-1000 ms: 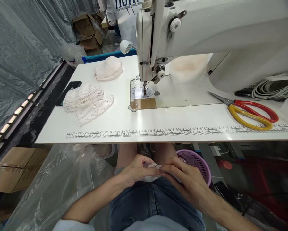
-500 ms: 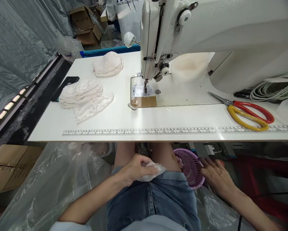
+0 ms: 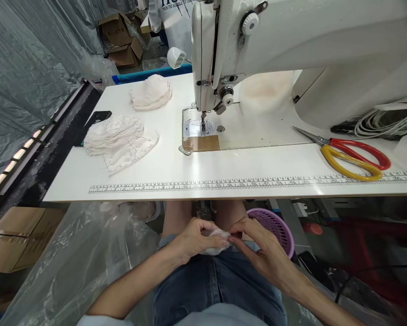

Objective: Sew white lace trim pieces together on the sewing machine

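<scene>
On the table (image 3: 169, 170), a lace stack (image 3: 113, 134) lies at left; whether finished or waiting, I cannot tell. Below the table's front edge, the left hand's (image 3: 196, 241) grip curls closely around a pale lace piece (image 3: 215, 251), apparently unfinished, its long axis roughly left-right, free end pointing at the right hand (image 3: 259, 240), whose fingertips pinch it.

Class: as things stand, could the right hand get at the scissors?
Probably yes: the scissors lie uncovered on the table, though the right hand, at the cloth, would have to rise past the table edge.
</scene>
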Available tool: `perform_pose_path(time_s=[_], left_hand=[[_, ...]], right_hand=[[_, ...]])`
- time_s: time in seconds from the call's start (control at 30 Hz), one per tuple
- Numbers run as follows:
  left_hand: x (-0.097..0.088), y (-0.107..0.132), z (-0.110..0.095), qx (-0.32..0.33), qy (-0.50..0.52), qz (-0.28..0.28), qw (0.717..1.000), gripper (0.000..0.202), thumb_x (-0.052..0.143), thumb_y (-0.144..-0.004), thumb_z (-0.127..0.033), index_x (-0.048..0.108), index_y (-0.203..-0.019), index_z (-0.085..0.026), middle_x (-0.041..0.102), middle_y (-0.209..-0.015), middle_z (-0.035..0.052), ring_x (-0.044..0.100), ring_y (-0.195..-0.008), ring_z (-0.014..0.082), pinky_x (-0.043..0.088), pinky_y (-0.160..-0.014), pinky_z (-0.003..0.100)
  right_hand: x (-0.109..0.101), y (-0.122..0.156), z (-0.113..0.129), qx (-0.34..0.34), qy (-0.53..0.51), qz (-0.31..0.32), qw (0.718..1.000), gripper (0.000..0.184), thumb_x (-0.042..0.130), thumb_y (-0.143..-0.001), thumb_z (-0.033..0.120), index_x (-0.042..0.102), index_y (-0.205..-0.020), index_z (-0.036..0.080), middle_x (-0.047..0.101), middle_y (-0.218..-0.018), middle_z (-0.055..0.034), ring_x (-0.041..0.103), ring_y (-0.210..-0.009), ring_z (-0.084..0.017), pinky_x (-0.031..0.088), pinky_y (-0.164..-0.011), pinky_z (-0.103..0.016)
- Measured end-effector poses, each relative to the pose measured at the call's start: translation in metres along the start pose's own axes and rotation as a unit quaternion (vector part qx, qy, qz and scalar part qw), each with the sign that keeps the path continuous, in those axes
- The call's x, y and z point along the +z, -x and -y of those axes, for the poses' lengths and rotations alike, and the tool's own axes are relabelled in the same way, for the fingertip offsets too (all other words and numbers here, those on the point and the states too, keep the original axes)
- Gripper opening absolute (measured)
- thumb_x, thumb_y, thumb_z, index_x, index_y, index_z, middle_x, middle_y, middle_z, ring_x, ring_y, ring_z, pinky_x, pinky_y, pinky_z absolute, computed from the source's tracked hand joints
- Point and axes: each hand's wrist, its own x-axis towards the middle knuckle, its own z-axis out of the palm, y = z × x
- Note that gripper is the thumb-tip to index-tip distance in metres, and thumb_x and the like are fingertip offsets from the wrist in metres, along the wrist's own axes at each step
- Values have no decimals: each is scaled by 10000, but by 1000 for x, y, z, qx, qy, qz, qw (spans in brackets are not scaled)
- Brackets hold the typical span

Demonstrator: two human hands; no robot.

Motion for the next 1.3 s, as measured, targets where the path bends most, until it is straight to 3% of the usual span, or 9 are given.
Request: perform_pose_path(time_s=[0.47, 0.73, 0.83, 1.03, 1.13, 1.3], left_hand=[[-1, 2, 5, -10, 54, 7, 998, 440, 841, -482, -389, 721, -788, -95, 600, -672, 19, 481, -600, 89, 345, -575, 206], [-1, 3, 6, 9, 30, 14, 999, 406, 825, -519, -396, 719, -768, -93, 553, -657, 6, 435, -600, 79, 309, -554, 201], [0, 4, 5, 12, 19, 18, 1000, 418, 825, -514, -401, 725, -781, -95, 550, -664, 8, 441, -610, 87, 310, -552, 205], [0, 4, 7, 11, 46, 22, 999, 429, 835, -504, -380, 734, -819, -107, 565, -670, 11, 454, -603, 86, 314, -543, 200], [0, 3, 8, 19, 55, 27, 998, 414, 837, -510, -369, 737, -820, -113, 575, -698, 19, 470, -632, 93, 327, -562, 201], [-2, 3, 9, 25, 56, 38, 997, 363, 830, -537, -344, 737, -803, -115, 547, -703, 6, 465, -644, 88, 322, -579, 200]], right_hand=[[1, 0, -1, -117, 75, -14, 990, 203, 417, -889, 65, 552, -915, 214, 551, -855, -33, 460, -703, -136, 286, -649, -301], [1, -1, 4, -46, 17, 13, 999, 77, 469, -917, 171, 524, -869, 194, 570, -826, -19, 508, -750, -140, 307, -685, -293], [2, -1, 3, -54, 8, -3, 998, 86, 482, -911, 164, 541, -860, 201, 558, -819, -16, 504, -744, -138, 308, -679, -290], [6, 2, -2, -131, 67, -74, 986, 227, 462, -875, 51, 601, -930, 221, 521, -814, -30, 447, -695, -137, 270, -634, -299], [7, 3, -3, -116, 45, -63, 990, 162, 495, -876, 80, 592, -900, 207, 525, -804, -25, 465, -699, -137, 284, -646, -303], [8, 4, -4, -18, -47, -11, 999, 63, 512, -903, 204, 562, -865, 212, 558, -837, -25, 519, -778, -158, 339, -725, -310]])
